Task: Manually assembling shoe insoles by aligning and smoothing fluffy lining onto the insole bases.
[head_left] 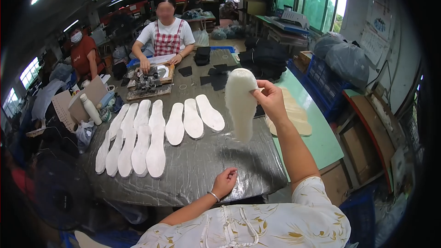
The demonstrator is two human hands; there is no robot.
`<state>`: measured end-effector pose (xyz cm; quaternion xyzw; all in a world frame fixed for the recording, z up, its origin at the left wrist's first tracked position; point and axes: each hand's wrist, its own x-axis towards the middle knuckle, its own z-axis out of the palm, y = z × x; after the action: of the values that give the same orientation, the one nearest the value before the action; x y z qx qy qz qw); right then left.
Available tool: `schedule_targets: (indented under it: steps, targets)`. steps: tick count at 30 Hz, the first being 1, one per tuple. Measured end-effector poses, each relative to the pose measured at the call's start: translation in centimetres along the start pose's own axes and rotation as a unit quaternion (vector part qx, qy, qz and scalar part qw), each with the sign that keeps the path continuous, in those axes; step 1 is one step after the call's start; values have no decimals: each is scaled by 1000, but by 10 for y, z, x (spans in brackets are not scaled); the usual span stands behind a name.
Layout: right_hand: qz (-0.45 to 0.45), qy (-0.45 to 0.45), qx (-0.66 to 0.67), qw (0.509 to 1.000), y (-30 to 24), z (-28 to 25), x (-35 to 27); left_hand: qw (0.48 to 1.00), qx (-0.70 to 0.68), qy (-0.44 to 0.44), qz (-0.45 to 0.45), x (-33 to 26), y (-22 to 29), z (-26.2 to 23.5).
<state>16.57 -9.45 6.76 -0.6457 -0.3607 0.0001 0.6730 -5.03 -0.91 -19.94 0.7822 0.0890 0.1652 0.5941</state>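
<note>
My right hand [270, 100] pinches a white fleecy insole [241, 103] by its side edge and holds it upright above the table. Low over the front part of the dark plastic-covered table [197, 170] is my left hand [224, 183], its fingers curled closed with nothing visible in them. To the left lie overlapping rows of white insoles [155, 158], toes pointing away and toward me. Three more insoles [193, 119] lie side by side between those rows and the raised one.
Cream-coloured flat pieces [294, 112] lie on a pale green table [321, 144] at the right. Across the table a person in a checked apron [166, 41] handles dark pieces on a board [149, 93]. Black cut pieces [216, 79], a white bottle [90, 109] and blue crates [328, 89] surround the work area.
</note>
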Motion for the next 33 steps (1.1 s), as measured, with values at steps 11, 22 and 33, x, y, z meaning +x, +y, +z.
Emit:
schedule_targets:
  steps: [11,22,33]
  targets:
    - [8,-440,-296,848,61,69,-204,906,-217,350,-100,27,-3,-128]
    - [-93,-171,-178,965,122,72,-186,947,288,46,131,63,5,-89]
    - [-14,-263,-417,870,213,82,-130,839,520,-123,98,91,-13,-83]
